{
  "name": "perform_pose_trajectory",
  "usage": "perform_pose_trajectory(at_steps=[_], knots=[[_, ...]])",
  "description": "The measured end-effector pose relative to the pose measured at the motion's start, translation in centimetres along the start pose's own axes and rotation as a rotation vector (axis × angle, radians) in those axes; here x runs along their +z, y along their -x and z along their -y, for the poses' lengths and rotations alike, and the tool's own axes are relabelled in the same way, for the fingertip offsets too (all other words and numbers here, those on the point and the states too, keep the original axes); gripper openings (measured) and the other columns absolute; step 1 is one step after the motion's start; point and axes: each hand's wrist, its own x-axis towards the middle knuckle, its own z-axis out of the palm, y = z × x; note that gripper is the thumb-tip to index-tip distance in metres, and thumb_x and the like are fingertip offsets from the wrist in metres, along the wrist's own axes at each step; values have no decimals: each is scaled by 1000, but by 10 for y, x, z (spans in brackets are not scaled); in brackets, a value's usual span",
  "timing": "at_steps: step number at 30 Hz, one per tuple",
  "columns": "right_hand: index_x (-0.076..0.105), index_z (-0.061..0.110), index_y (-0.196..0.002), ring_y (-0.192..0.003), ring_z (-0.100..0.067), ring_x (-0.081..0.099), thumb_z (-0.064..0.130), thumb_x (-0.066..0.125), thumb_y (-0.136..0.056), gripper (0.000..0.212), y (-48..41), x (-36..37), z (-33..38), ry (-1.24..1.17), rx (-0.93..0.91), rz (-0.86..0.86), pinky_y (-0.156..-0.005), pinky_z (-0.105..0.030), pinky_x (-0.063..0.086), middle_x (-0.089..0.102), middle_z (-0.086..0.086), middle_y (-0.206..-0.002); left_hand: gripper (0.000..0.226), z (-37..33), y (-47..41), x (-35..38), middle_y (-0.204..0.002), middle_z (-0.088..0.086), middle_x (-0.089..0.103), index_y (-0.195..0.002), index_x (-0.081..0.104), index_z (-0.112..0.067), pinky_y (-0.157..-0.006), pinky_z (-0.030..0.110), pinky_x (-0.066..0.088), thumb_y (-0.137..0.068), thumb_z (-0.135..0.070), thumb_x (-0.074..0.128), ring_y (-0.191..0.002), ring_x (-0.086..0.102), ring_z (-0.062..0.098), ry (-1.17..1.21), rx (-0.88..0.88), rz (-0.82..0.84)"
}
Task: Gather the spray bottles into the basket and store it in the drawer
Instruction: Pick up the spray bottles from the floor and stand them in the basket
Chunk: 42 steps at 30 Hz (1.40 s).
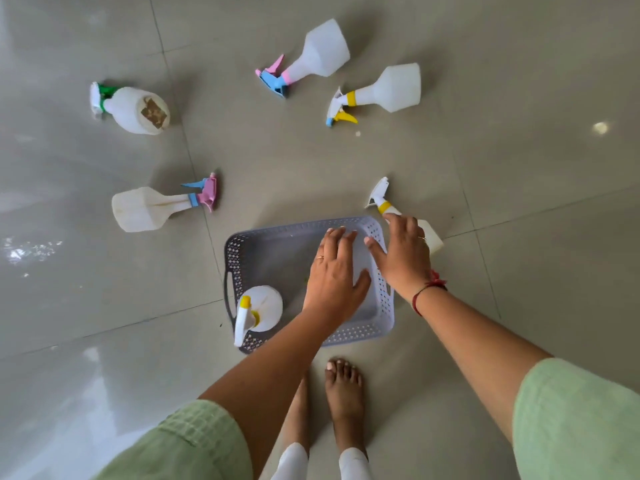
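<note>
A grey perforated basket [363, 332] sits on the floor in front of my feet. One white spray bottle with a yellow-tipped nozzle [263, 306] stands upright in its near left corner. My left hand [334, 275] hovers over the inside of the basket, fingers spread, holding nothing. My right hand [403, 258] lies over a white bottle with a yellow collar [381, 197], which rests on the floor against the basket's right side; the fingers are apart and partly hide it. Other white bottles lie around: green-trigger [133, 110], pink-headed [145, 209], pink-and-blue-headed [318, 53], yellow-trigger [388, 90].
The floor is glossy grey tile [519, 168] with bright reflections at the left. My bare feet [344, 386] stand just behind the basket. No drawer is in view.
</note>
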Motion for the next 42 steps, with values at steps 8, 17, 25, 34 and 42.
perform_pose_trajectory(at_steps=[8,17,25,34,42], knots=[[23,10,-147,-140,-31,30,29,57,-88,71,-75,37,-49,341,96,126,-115,-57,10,32,-11,-151,68,37,-56,54,-149,11,31,-146,28,-11,-113,39,31,-88,-32,57,-138,32,31,-52,-99,144],[54,13,-115,-114,-33,52,13,55,-85,31,-95,52,-52,439,162,147,-92,-42,35,64,-9,-114,52,72,-37,68,-142,7,38,-141,35,-16,-107,39,37,-94,-34,50,-133,36,28,32,-132,204],[51,8,-115,-105,-37,55,25,56,-86,34,-59,-2,-27,282,115,-86,-86,-42,38,64,-15,-108,47,42,-28,17,-139,7,44,-140,38,-16,-109,36,33,-99,-38,43,-134,38,26,232,-163,58],[51,12,-131,-109,-33,60,20,65,-84,50,42,-23,43,-67,-302,178,-94,-43,47,65,-12,-119,69,-2,0,-69,-138,9,53,-147,27,-20,-92,36,48,-90,-46,57,-119,56,25,368,-158,-71],[52,18,-126,-121,-21,52,7,64,-83,46,86,22,47,-241,-139,283,-98,-30,43,55,-2,-130,19,23,53,-49,-61,0,52,-82,60,-10,-54,27,28,-89,-28,61,-59,46,21,217,-341,-63]])
